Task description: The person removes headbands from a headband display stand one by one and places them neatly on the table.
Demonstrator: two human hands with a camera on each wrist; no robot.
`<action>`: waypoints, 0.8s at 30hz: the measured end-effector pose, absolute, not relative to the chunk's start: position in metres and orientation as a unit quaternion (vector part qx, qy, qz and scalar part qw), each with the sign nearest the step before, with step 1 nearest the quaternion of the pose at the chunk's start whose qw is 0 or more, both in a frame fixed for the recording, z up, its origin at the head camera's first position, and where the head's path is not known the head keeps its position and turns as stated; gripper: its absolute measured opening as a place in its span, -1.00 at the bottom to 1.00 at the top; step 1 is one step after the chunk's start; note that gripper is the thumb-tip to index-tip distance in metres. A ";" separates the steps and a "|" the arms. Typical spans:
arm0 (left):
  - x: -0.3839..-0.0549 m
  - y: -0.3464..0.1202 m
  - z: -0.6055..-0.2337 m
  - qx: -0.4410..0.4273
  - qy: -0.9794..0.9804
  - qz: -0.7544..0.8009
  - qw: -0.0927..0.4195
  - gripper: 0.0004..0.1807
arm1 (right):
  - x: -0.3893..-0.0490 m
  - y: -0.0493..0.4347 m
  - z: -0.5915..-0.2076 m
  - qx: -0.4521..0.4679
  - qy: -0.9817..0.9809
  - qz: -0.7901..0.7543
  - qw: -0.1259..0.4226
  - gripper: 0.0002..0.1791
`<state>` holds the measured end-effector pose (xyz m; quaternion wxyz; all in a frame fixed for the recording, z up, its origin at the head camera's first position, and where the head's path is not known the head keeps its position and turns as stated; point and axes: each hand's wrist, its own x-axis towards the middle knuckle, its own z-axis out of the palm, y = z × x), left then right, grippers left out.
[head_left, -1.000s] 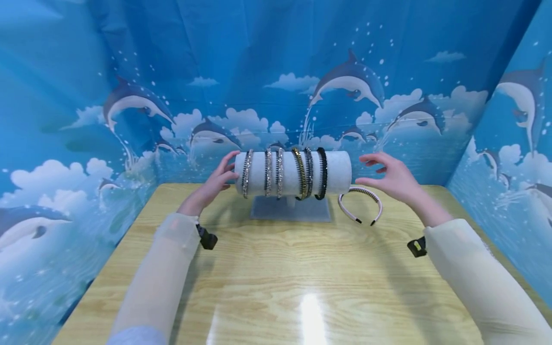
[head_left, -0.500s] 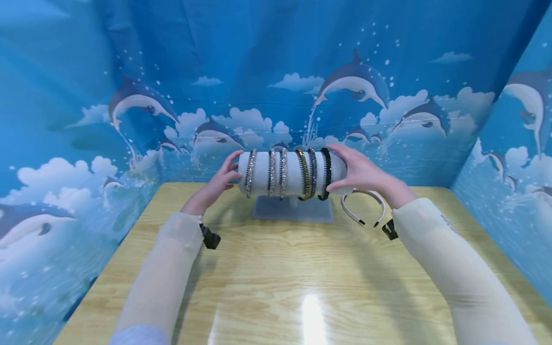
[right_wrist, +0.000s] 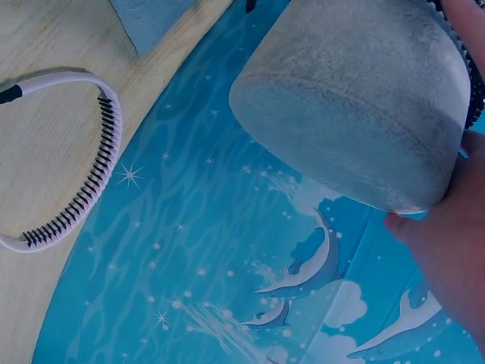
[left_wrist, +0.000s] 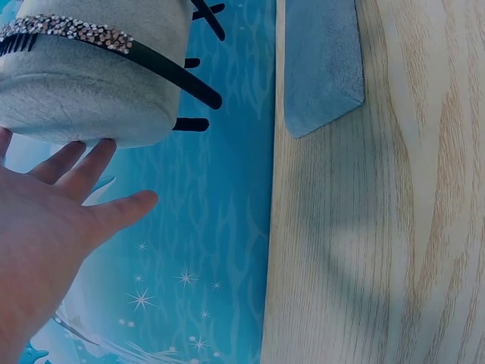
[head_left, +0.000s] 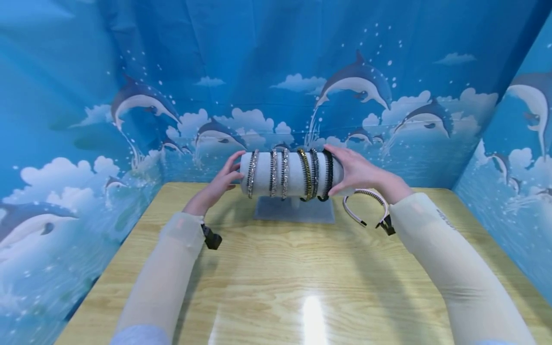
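Observation:
A grey plush display roll (head_left: pixel 295 176) on a flat base (head_left: pixel 295 215) carries several headbands side by side. Sparkly silver headbands (head_left: pixel 273 173) sit toward its left half, then a gold one (head_left: pixel 306 175), a dark grey one (head_left: pixel 316 173) and a black one (head_left: pixel 329 175). My right hand (head_left: pixel 361 170) grips the black headband near the roll's right end, fingers at its top and thumb at its lower front. My left hand (head_left: pixel 219 184) is at the roll's left end, its spread fingertips right at the end face in the left wrist view.
A white headband with black teeth (right_wrist: pixel 111 133) lies on the wooden table (head_left: pixel 276 268), right of the base and under my right wrist. Blue dolphin-print sheets (head_left: pixel 258 72) stand behind and at both sides.
My right hand has moved left from beyond the roll's right end and taken hold of the black headband. My left hand stays at the left end.

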<state>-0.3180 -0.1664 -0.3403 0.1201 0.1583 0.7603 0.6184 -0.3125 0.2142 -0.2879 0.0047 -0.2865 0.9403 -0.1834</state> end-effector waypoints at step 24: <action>-0.319 -0.166 -0.342 0.156 0.763 0.617 0.116 -0.25 | -0.317 0.208 -0.287 -0.254 0.952 -0.169 0.003 0.33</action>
